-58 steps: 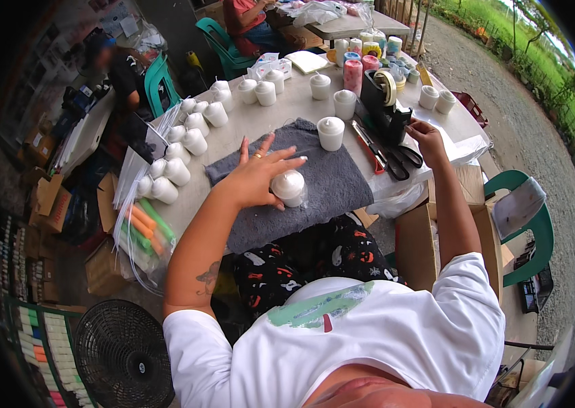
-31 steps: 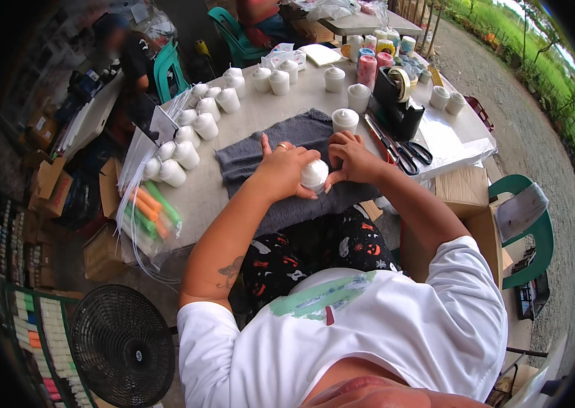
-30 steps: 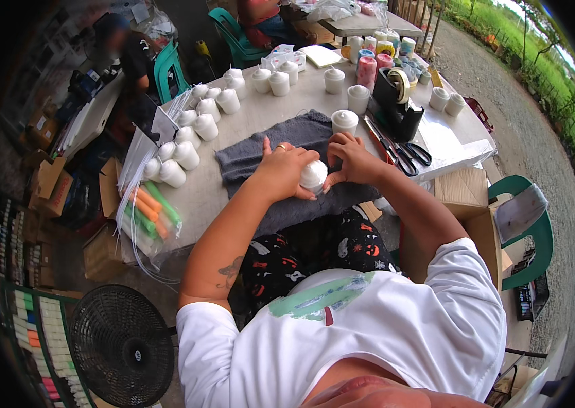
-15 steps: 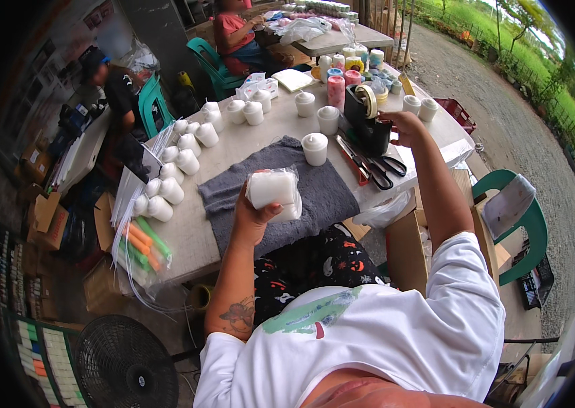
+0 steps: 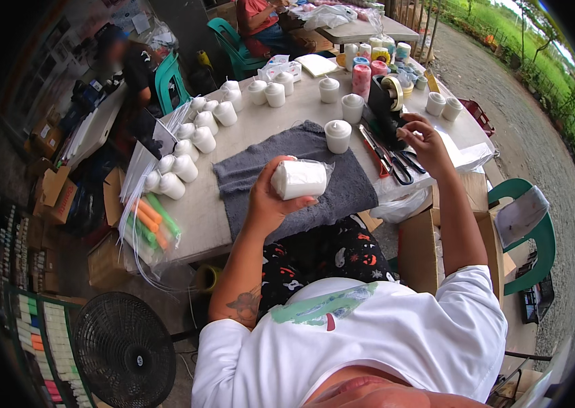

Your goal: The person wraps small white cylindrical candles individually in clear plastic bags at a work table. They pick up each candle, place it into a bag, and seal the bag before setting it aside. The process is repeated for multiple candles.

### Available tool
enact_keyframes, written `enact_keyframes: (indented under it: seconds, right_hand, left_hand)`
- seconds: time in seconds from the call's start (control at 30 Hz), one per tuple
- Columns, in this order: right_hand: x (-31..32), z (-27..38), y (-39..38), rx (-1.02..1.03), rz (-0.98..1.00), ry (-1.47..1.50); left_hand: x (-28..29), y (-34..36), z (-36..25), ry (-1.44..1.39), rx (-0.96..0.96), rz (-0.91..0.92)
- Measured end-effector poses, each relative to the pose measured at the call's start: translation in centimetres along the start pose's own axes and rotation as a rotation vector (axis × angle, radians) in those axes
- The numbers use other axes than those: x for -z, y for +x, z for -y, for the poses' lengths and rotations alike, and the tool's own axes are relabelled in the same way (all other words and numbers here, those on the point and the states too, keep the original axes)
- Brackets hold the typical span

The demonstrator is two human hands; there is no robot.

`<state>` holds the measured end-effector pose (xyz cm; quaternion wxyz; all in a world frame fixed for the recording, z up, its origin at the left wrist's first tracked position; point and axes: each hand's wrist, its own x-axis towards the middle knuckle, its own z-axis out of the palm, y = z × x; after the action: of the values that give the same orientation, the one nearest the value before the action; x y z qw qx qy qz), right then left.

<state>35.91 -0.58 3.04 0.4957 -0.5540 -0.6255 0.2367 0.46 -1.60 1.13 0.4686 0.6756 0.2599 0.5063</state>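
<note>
- The left hand (image 5: 268, 197) is curled around a white candle (image 5: 301, 179), thumb below and fingers behind, holding it sideways above the gray cloth (image 5: 343, 194).
- Clear film (image 5: 329, 171) covers this candle, so its wrapping looks partly done; a loose edge juts out at the right end, and closing that appears to be left.
- The right hand (image 5: 427, 141) is half-curled, thumb and forefinger close together beside the black tape dispenser (image 5: 384, 117); whether a strip of tape is pinched there cannot be told.
- No tape can be made out on the held candle.
- An upright candle (image 5: 338, 138) stands at the cloth's upper right edge, and rows of candles (image 5: 204, 140) line the left of the counter (image 5: 294, 114); at this size, which of them are wrapped is unclear, so a finished count cannot be given.
- The scissors (image 5: 404, 168) and the cutter (image 5: 374, 152) lie near the dispenser, untouched by either hand.
- The candle's underside and most of the left palm are hidden from view.
- The inside of the cardboard box (image 5: 418, 253) is mostly out of sight.
- Beyond the counter, a person in a red top (image 5: 255, 17) is cut off by the upper edge.
</note>
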Motion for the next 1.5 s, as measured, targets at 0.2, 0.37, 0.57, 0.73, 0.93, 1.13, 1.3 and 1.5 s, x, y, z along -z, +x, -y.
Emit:
enact_keyframes:
  seconds: [0.2,0.37,0.57,0.73,0.93,1.13,1.3,1.5]
  right_hand:
    - [-6.1,11.5,-1.8,0.101,0.568,0.178]
    - [-9.2,11.8,-1.0,0.639,0.53,-0.271]
    - [-9.6,10.3,-1.5,0.154,0.59,0.246]
    - [-10.1,11.5,-3.7,-0.072,0.7,0.392]
    - [-11.2,10.2,-3.2,-0.058,0.462,0.602]
    - [-10.3,11.5,-4.9,-0.119,0.496,0.522]
    - [-11.1,9.4,-3.8,0.02,0.375,0.712]
    - [-8.2,11.5,-4.0,-0.007,0.606,0.66]
  left_hand:
    - [1.2,-0.5,-1.9,0.532,-0.192,-0.05]
    - [2.1,-1.3,-3.2,0.637,-0.246,-0.064]
    - [3.4,-2.4,-2.6,0.298,-0.091,-0.069]
    - [3.5,-2.6,-2.4,0.434,-0.115,-0.075]
    - [3.0,-2.7,-3.8,0.624,-0.256,-0.007]
    - [3.3,-3.2,-3.8,0.545,-0.18,-0.075]
    - [3.2,-3.4,-3.6,0.479,-0.172,-0.074]
    - [4.2,-3.5,-3.3,0.397,-0.069,-0.091]
